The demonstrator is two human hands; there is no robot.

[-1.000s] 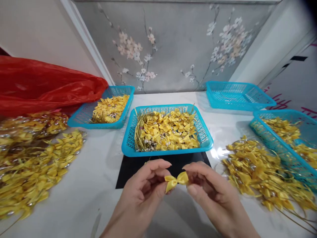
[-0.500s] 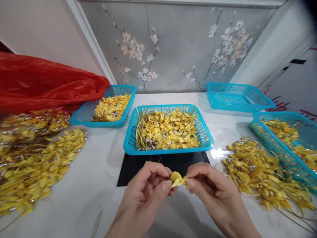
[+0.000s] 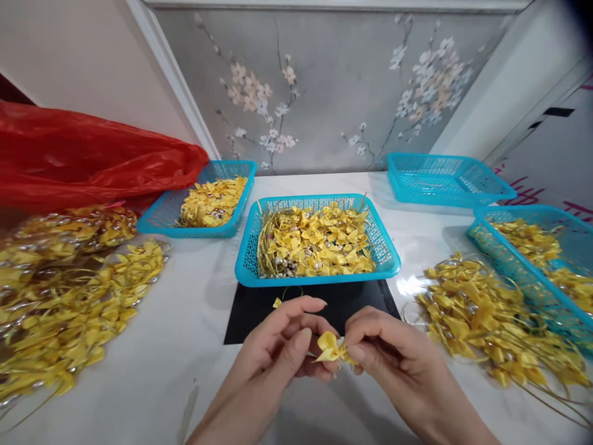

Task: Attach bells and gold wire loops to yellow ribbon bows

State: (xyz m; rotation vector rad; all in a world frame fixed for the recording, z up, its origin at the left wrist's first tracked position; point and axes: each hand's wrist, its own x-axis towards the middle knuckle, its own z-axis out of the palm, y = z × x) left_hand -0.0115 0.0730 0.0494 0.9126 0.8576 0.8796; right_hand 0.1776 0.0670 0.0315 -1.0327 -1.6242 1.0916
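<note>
A small yellow ribbon bow (image 3: 332,348) is pinched between my two hands, low in the middle of the view. My left hand (image 3: 271,358) grips its left side with thumb and fingers. My right hand (image 3: 393,355) holds its right side at the fingertips. Both hands hover over the near edge of a black mat (image 3: 259,312) on the white table (image 3: 194,321). Just beyond the mat stands a blue basket (image 3: 386,262) heaped with yellow bows and silver beads. A small yellow scrap (image 3: 277,303) lies on the mat.
Heaps of yellow bows lie on the table at left (image 3: 78,296) and right (image 3: 482,315). Three more blue baskets stand at back left (image 3: 160,219), back right (image 3: 447,179) and far right (image 3: 509,262). A red plastic bag (image 3: 83,154) lies at the left.
The bow has been turned and drawn a little lower and closer between my fingers. My hands have closed in on it; the view has shifted slightly.
</note>
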